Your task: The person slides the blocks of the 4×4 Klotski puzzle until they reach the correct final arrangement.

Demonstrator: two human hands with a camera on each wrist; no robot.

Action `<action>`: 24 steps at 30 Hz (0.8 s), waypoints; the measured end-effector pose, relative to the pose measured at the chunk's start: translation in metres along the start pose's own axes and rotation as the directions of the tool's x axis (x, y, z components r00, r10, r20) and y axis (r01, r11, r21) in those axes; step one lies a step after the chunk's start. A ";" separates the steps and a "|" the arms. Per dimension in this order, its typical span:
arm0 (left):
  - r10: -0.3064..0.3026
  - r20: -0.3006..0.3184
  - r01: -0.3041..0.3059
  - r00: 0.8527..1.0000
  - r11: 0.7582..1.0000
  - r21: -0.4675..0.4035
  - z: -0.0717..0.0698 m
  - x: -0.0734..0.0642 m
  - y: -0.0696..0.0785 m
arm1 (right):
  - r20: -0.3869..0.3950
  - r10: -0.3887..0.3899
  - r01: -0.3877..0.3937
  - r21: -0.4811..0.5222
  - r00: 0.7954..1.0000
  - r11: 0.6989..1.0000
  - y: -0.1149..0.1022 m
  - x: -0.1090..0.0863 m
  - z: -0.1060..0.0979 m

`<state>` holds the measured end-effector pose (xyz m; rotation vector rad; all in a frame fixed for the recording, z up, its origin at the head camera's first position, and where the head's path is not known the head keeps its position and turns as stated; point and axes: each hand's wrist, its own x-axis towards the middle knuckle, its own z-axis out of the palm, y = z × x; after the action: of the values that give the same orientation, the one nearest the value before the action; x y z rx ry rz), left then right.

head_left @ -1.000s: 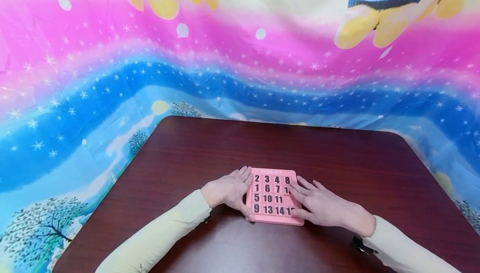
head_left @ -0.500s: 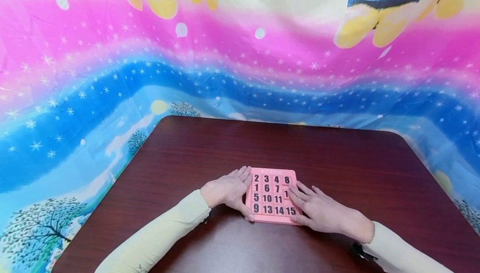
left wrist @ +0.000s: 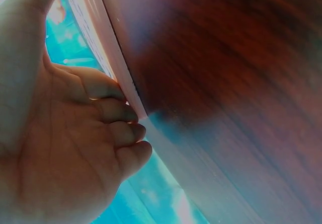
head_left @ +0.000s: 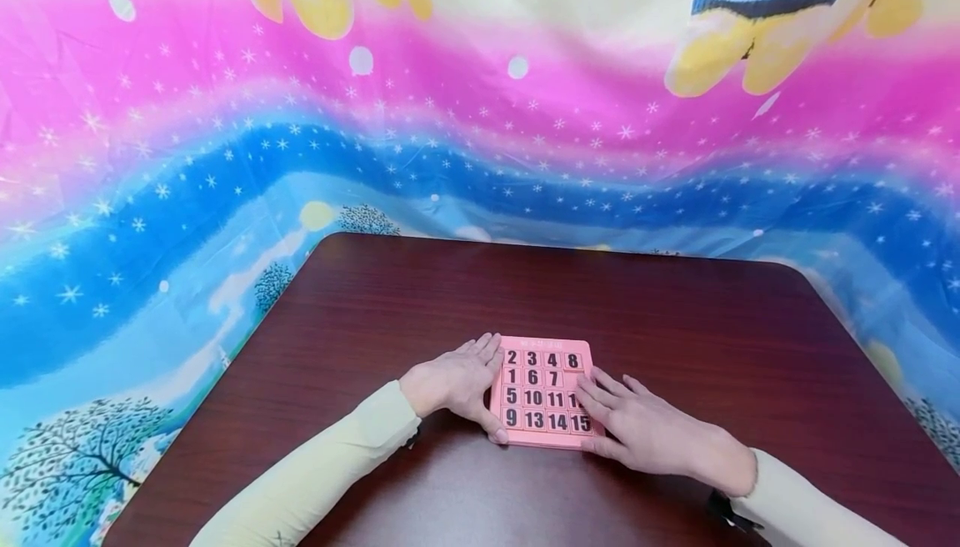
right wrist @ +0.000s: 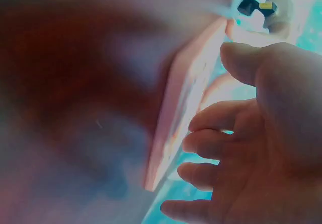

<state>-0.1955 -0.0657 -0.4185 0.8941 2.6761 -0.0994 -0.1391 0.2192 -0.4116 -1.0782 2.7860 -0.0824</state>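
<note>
A pink number slide puzzle (head_left: 542, 434) lies flat on the table with black-numbered tiles. My left hand (head_left: 455, 382) braces its left side, thumb at the near left corner and fingers straight along the edge. In the left wrist view, the fingertips (left wrist: 132, 114) meet the puzzle's side. My right hand (head_left: 648, 426) reaches over from the right. Its fingertips rest on the tile at the right end of the third row, hiding part of its number, while the thumb lies by the near right corner. A gap shows above that tile, under the 8.
The dark red-brown wooden table (head_left: 420, 297) has rounded far corners. Behind and around it hangs a colourful cloth (head_left: 465, 138) printed with snowflakes, trees and cartoon figures. A black strap (head_left: 731, 514) is on the right wrist by the light sleeve.
The right hand's fingers have slid a tile in the right-hand column down from the second row to the third, so the gap is now above it. The left hand stays put.
</note>
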 end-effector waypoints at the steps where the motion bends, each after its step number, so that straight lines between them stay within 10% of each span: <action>1: 0.000 0.000 0.000 1.000 1.000 0.002 0.000 0.000 0.000 | -0.001 0.001 -0.001 0.000 1.000 1.000 0.002 0.003 -0.002; 24: 0.001 0.002 -0.001 1.000 1.000 0.018 -0.001 0.000 0.001 | 0.076 0.090 -0.092 0.030 0.993 0.995 0.027 0.035 0.002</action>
<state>-0.1953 -0.0650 -0.4181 0.8999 2.6773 -0.1246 -0.1822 0.2161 -0.4212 -0.9251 2.7518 -0.0766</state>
